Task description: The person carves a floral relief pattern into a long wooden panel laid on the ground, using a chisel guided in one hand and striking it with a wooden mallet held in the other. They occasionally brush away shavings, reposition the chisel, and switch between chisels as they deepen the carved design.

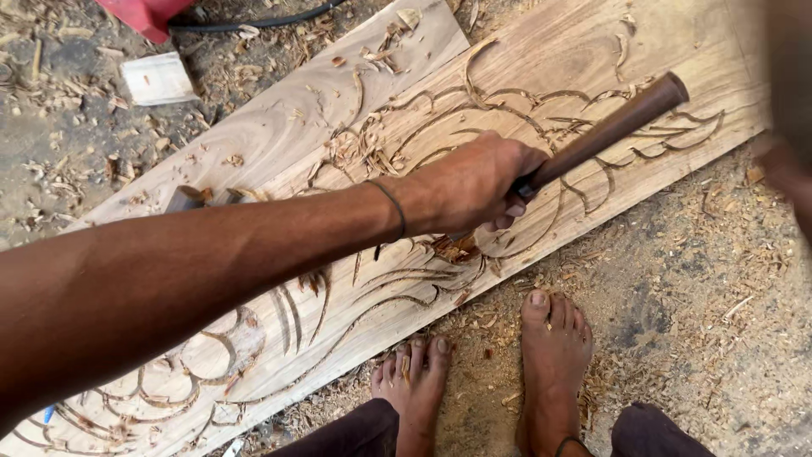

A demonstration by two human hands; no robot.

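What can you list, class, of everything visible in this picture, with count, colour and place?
plank: one, pale brown, carved with curling lines, lying diagonally on the ground
chisel: one, dark brown handle, over the plank's middle
shavings: many, tan, scattered on plank and ground
block: one, whitish, top left
red thing: one, top edge, cut off
cable: one, black, top
feet: two, bare, below the plank
left hand: one, gripping the chisel, black band at the wrist
right hand: blurred, right edge
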